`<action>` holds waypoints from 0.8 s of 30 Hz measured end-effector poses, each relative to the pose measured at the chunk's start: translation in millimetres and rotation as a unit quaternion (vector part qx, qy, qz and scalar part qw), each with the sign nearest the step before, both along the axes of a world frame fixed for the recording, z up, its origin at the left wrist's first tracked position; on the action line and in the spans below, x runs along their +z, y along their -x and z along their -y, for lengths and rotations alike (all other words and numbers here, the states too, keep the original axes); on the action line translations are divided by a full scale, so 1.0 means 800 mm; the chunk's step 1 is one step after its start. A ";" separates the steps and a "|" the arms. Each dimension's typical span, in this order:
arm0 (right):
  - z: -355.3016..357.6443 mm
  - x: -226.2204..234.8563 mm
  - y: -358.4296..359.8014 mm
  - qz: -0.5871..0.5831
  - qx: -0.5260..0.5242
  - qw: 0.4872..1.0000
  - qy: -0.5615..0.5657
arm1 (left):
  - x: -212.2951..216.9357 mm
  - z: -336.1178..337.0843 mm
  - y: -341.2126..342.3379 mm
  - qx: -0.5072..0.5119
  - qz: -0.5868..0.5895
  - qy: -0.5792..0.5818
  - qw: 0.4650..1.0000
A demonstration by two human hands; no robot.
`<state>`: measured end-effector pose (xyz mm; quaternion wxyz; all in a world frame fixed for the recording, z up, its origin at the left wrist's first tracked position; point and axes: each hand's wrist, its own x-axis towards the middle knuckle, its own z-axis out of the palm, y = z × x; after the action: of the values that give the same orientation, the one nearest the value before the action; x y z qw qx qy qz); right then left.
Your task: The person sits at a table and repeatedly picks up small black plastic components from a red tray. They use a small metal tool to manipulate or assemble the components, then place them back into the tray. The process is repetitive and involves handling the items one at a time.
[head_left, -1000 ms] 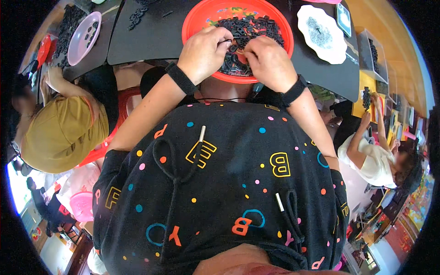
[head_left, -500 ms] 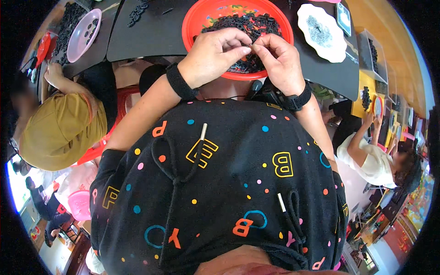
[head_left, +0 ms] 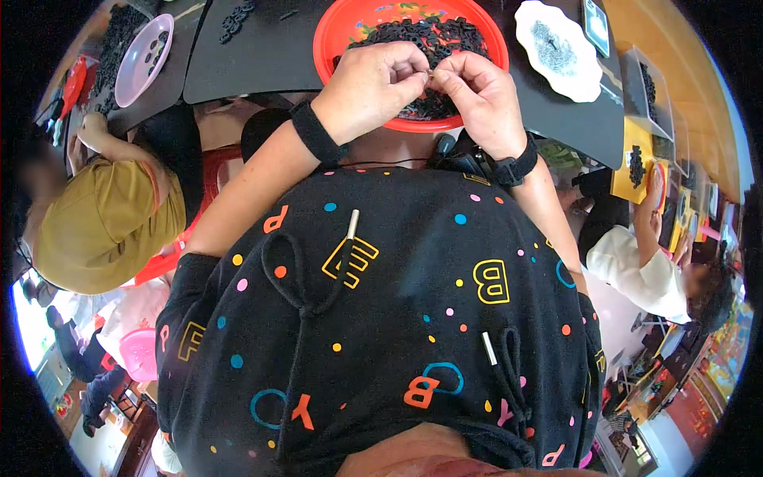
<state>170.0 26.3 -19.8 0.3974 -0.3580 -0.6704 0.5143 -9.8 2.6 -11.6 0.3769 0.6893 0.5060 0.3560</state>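
Over the red basin [head_left: 338,30] of black pieces [head_left: 457,33], a tiny unidentifiable item [head_left: 431,74] is being pinched between closed fingertips [head_left: 415,83] of left hand [head_left: 369,89] and right hand [head_left: 486,107].

Bright, even light fell across my left hand [head_left: 369,86] and right hand [head_left: 489,107], leaving only soft shadows. On the left, a window [head_left: 33,330] glared white with a blue fringe. The far table [head_left: 262,63] bowed along its edge, people at either side looked stretched and soft, and detail between my fingertips was too small to make out.
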 end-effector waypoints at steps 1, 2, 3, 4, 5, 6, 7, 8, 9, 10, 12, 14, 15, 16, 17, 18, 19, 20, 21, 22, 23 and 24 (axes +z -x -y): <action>0.000 0.000 -0.001 -0.002 -0.011 1.000 0.004 | -0.001 -0.001 0.001 0.009 -0.001 0.010 1.000; 0.000 0.001 -0.002 -0.004 -0.019 1.000 0.008 | -0.002 -0.001 0.004 0.019 -0.001 0.020 1.000; -0.002 0.000 -0.005 0.015 -0.039 0.999 -0.009 | -0.004 -0.001 0.006 0.030 -0.002 0.031 0.999; -0.006 -0.001 -0.009 0.035 -0.058 0.997 -0.026 | -0.008 -0.002 0.010 0.035 0.017 0.023 0.999; -0.008 -0.001 -0.012 0.055 -0.079 0.994 -0.043 | -0.015 -0.005 0.014 0.040 0.036 0.014 0.998; -0.009 0.000 -0.015 0.089 -0.092 0.989 -0.069 | -0.021 -0.007 0.018 0.045 0.055 0.006 0.997; -0.009 0.002 -0.017 0.124 -0.105 0.982 -0.096 | -0.025 -0.008 0.021 0.041 0.090 0.000 0.995; -0.010 0.004 -0.018 0.159 -0.118 0.973 -0.121 | -0.022 -0.008 0.021 0.038 0.106 0.018 0.993; -0.009 0.006 -0.017 0.168 -0.115 0.973 -0.108 | -0.015 -0.007 0.019 0.036 0.122 0.036 0.991; -0.008 0.007 -0.015 0.165 -0.112 0.973 -0.114 | -0.010 -0.006 0.018 0.033 0.138 0.054 0.988; -0.005 0.006 -0.010 0.157 -0.103 0.974 -0.127 | -0.008 -0.004 0.016 0.017 0.155 0.070 0.985; -0.003 0.006 -0.006 0.124 -0.075 0.980 -0.137 | -0.002 -0.001 0.013 0.000 0.168 0.096 0.981; -0.002 0.006 -0.004 0.107 -0.062 0.982 -0.142 | 0.004 0.000 0.011 -0.009 0.174 0.114 0.978; 0.000 0.007 -0.002 0.108 -0.044 0.982 -0.150 | 0.007 0.001 0.010 -0.018 0.180 0.133 0.975; 0.001 0.012 0.000 0.108 -0.025 0.981 -0.159 | 0.007 0.001 0.010 -0.024 0.185 0.138 0.973; 0.002 0.014 0.002 0.109 -0.006 0.980 -0.168 | 0.005 0.001 0.009 -0.030 0.191 0.144 0.971; 0.003 0.013 0.003 0.102 -0.010 0.980 -0.169 | 0.004 0.001 0.009 -0.037 0.196 0.150 0.968; 0.003 0.013 0.003 0.101 -0.013 0.981 -0.167 | 0.003 0.001 0.010 -0.040 0.201 0.164 0.965; 0.003 0.013 0.002 0.100 -0.016 0.981 -0.165 | 0.002 0.000 0.011 -0.043 0.206 0.177 0.961; 0.003 0.014 0.001 0.098 -0.019 0.982 -0.163 | 0.001 -0.001 0.012 -0.046 0.211 0.191 0.957; 0.004 0.014 0.002 0.096 -0.022 0.981 -0.166 | -0.001 -0.002 0.012 -0.048 0.216 0.194 0.956; 0.006 0.015 0.003 0.093 -0.025 0.981 -0.168 | -0.003 -0.002 0.012 -0.049 0.220 0.196 0.954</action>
<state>167.9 21.8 -7.6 0.4004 -0.3487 -0.7723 0.3488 -19.4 4.2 -14.0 0.6237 0.5305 0.4355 0.3741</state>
